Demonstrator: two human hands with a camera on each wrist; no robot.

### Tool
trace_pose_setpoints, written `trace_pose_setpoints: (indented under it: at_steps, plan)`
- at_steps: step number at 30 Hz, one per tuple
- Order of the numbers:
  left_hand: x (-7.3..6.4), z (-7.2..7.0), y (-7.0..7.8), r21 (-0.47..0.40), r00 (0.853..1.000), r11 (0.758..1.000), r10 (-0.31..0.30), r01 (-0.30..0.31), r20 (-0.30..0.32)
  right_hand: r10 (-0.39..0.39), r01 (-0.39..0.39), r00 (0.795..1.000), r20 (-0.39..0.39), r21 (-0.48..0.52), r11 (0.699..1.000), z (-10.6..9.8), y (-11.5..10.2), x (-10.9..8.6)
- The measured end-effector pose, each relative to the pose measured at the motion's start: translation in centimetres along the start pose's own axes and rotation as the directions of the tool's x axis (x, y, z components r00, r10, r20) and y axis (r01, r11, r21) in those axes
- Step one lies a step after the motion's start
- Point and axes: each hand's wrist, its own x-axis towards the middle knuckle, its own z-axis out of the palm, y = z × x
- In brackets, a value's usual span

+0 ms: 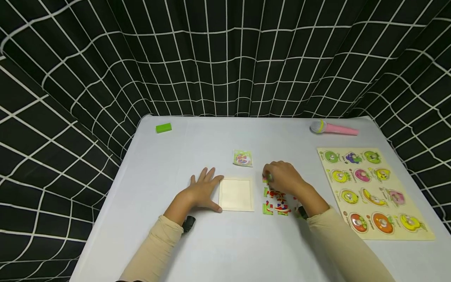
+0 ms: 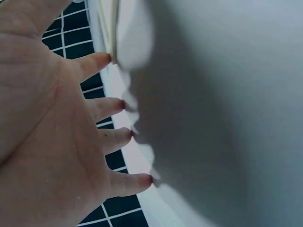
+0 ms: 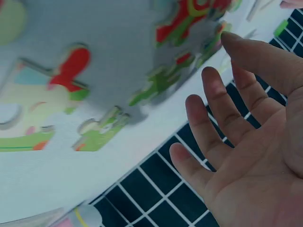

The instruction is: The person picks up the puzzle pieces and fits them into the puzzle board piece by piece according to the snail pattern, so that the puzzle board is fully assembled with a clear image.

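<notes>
A pale wooden puzzle tray (image 1: 236,195) with a raised border lies in the middle of the table. My left hand (image 1: 201,192) is spread flat at its left side, thumb and index finger at its edge. In the left wrist view, the fingertips (image 2: 142,181) rest on the tabletop and one meets the tray's rim. To the tray's right, my right hand (image 1: 283,178) leans over several colourful jigsaw pieces (image 1: 267,208), pinching a small green jigsaw piece (image 1: 269,177) between thumb and index finger. Its other fingers (image 3: 195,106) are loosely bent in the right wrist view.
A small picture card (image 1: 242,158) lies behind the tray. At the right is a fruit peg board (image 1: 373,192), with a pink toy microphone (image 1: 334,128) behind it. A green block (image 1: 163,128) lies at the back left. Black gridded curtains (image 1: 225,58) surround the white table.
</notes>
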Motion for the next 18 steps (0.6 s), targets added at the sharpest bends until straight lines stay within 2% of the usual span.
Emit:
trace_pose_setpoints:
  at_steps: [3, 8, 18]
  plan:
    - [-0.1, 0.3, -0.1, 0.003, 1.000, 1.000, 0.004, -0.004, -0.014, 0.015, -0.015, 1.000, 0.008, -0.005, 1.000, 0.4, 0.1, 0.0]
    - [0.6, 0.3, 0.1, 0.021, 1.000, 1.000, 0.012, -0.012, -0.004, 0.038, -0.038, 0.999, 0.012, 0.000, 0.999, 0.7, 0.4, -0.1]
    - [1.2, 0.3, 0.5, 0.002, 1.000, 1.000, 0.026, -0.026, -0.007, -0.010, 0.009, 0.999, -0.043, -0.038, 0.999, 0.6, 0.2, 0.2]
